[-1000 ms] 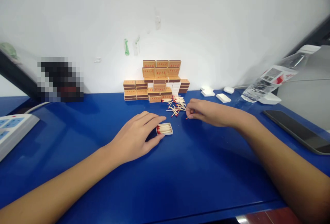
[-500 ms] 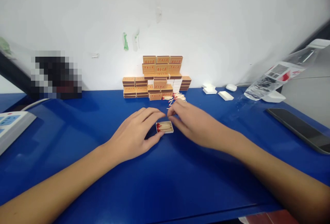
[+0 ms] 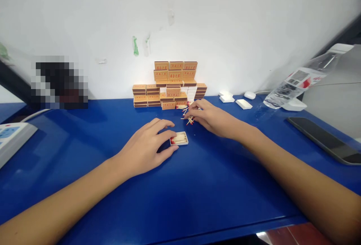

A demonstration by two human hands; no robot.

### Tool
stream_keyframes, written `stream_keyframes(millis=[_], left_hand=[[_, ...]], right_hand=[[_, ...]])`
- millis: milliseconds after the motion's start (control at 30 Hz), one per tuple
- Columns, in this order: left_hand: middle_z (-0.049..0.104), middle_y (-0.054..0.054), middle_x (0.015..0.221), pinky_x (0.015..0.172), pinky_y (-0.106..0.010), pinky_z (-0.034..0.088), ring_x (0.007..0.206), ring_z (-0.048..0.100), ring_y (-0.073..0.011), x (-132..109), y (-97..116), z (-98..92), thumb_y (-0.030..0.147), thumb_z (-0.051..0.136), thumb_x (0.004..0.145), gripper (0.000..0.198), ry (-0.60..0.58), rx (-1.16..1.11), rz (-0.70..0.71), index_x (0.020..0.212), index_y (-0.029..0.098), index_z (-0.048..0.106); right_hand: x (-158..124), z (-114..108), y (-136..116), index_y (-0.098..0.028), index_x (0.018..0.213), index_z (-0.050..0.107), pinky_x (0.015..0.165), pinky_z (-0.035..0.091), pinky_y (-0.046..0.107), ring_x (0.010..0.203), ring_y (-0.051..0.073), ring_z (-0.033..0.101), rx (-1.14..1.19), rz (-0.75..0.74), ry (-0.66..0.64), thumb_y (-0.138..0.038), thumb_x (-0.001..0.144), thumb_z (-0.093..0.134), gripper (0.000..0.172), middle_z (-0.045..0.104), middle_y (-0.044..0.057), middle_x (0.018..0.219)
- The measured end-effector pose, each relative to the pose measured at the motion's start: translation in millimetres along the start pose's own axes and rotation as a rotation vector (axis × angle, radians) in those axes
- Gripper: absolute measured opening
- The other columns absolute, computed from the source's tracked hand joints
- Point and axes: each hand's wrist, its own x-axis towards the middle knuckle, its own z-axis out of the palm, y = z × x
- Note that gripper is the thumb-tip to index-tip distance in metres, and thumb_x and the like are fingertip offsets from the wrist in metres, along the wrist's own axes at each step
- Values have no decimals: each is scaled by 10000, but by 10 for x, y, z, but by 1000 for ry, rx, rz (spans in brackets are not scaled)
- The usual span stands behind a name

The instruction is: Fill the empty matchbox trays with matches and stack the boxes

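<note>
The loose matches (image 3: 188,120) lay on the blue tabletop (image 3: 175,200) beyond the white matchbox tray (image 3: 182,144) and slightly to its right, their shafts crossing at mixed angles. The right hand (image 3: 211,117) was nearer, reaching over the pile from the right with its fingertips down among the shafts; whether they pinched one could not be told. Well apart from it, the left hand (image 3: 148,143) curved around the left end of the tray, whose long axis ran left to right; its grip was unclear.
</note>
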Motion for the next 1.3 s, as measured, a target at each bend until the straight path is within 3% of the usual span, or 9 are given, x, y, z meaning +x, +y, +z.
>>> stream_keyframes(millis=[200, 467, 667, 1067, 1300], left_hand=[[680, -127, 1273, 983, -483, 583, 1109, 653, -269, -3, 3, -5, 310, 607, 1038, 195, 28, -14, 19, 1117, 183, 732], [696, -118, 1244, 984, -459, 578, 1102, 657, -260, 11, 14, -13, 284, 614, 1030, 170, 40, -27, 22, 1096, 174, 726], [704, -119, 1232, 973, -456, 585, 1083, 659, -256, 16, 18, -25, 279, 610, 1029, 162, 43, -29, 23, 1089, 169, 713], [706, -107, 1224, 976, -439, 574, 1084, 655, -249, 11, 15, -23, 272, 621, 1027, 149, 43, -35, 28, 1090, 168, 706], [716, -108, 1211, 966, -438, 581, 1072, 661, -247, 21, 18, -33, 270, 618, 1028, 150, 45, -40, 31, 1107, 170, 694]], right_hand=[[-14, -18, 14, -208, 1084, 696, 986, 487, 466, 1137, 293, 556, -28, 13, -21, -219, 1057, 474, 224, 632, 136, 1136], [-47, -48, -44, -190, 1024, 648, 915, 489, 450, 1064, 299, 559, -41, 58, -38, -274, 1065, 475, 196, 640, 136, 1074], [-41, -70, -103, -213, 1079, 633, 968, 478, 446, 1128, 294, 563, 23, 74, -53, -287, 1061, 510, 145, 653, 128, 1148], [-56, -2, -148, -204, 911, 580, 894, 480, 455, 1022, 306, 535, -52, 138, -48, -322, 1063, 503, 208, 628, 142, 1041], [-75, -87, -170, -212, 919, 562, 882, 458, 450, 994, 296, 513, 6, 148, -63, -335, 1075, 477, 216, 605, 124, 1021]])
